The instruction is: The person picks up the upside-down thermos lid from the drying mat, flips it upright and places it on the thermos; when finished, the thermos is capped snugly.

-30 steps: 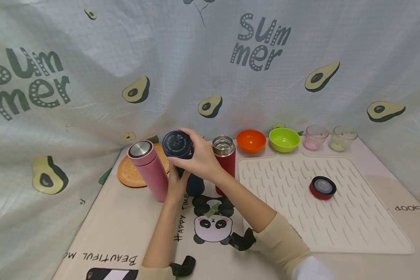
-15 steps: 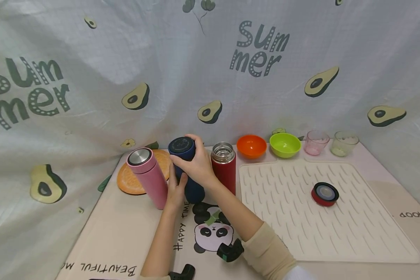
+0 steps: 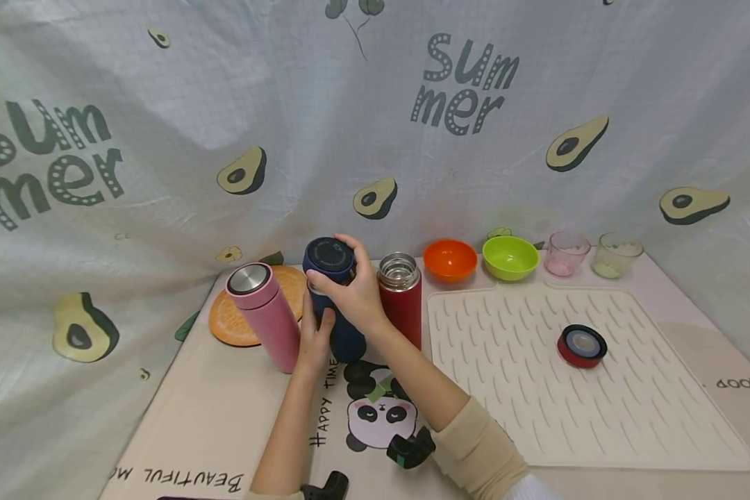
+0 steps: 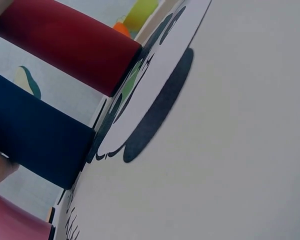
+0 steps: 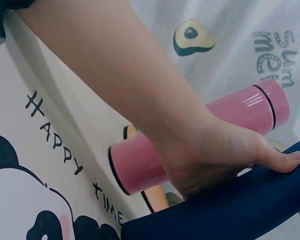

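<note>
A dark blue vacuum flask (image 3: 346, 337) stands on the table, leaning slightly in the head view. My left hand (image 3: 315, 340) grips its body at mid-height, the thumb laid along the near side in the right wrist view. Higher up, my right hand (image 3: 353, 288) holds the flask's round blue lid (image 3: 329, 255) from the right, thumb in front and fingers behind. A thin silvery strip shows between lid and body at the left. To the left is a pink flask (image 3: 269, 319) with its lid on; to the right, a red flask (image 3: 400, 305) stands lidless, its steel mouth showing.
On the right lies a ribbed cream mat (image 3: 506, 389) with a red and black lid (image 3: 582, 346) on it. Behind are an orange bowl (image 3: 450, 261), a green bowl (image 3: 510, 258), a pink glass (image 3: 566, 254) and a clear glass (image 3: 616, 255). An orange-slice mat (image 3: 231, 323) lies behind the pink flask.
The blue lid's top faced the camera more a second ago and lies flatter now, with the right hand shifted slightly rightward. The left hand stays on the body. The head view has tilted up slightly.
</note>
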Available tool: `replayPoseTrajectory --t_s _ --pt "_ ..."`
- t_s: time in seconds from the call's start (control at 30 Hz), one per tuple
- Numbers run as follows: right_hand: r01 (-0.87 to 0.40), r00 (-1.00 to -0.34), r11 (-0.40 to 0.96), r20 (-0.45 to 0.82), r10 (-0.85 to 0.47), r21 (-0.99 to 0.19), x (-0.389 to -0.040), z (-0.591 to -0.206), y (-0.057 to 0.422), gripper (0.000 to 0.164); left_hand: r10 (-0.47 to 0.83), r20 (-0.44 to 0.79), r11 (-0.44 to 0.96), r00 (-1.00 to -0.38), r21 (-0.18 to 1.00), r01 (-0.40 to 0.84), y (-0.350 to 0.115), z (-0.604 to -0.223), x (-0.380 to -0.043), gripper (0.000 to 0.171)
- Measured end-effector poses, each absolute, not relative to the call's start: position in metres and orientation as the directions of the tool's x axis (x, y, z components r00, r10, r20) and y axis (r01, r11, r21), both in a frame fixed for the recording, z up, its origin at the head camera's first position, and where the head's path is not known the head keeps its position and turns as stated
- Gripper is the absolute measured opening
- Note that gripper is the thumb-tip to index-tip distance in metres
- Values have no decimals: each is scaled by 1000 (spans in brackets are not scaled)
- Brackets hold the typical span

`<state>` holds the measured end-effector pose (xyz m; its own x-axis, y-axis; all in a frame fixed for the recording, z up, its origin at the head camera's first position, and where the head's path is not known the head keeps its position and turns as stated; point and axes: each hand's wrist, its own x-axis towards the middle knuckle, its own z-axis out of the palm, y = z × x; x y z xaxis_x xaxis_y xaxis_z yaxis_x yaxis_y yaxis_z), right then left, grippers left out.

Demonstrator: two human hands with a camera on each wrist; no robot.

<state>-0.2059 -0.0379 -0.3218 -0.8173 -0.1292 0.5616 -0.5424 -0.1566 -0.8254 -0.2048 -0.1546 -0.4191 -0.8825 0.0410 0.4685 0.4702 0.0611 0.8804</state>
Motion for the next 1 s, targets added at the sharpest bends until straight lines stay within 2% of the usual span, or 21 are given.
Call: replayPoseTrajectory --t_s 0.2,0.43,0.7,1.0 --pt "-586 -789 -105 596 -150 -803 -197 -312 -34 65 53 487 51 -872 870 490 -154 -418 -207 73" --pt "-571 -797 -96 578 -174 -816 -218 -336 -37 68 57 445 64 -894 892 448 -147 -393 -188 82" --pt "-582 -794 -62 584 -170 -810 -219 -337 -38 66 58 436 69 -898 895 440 -148 -394 -185 83" --pt "-520 -821 -83 525 -224 -850 -202 -314 -33 66 59 452 53 -890 889 455 -147 -394 -187 77"
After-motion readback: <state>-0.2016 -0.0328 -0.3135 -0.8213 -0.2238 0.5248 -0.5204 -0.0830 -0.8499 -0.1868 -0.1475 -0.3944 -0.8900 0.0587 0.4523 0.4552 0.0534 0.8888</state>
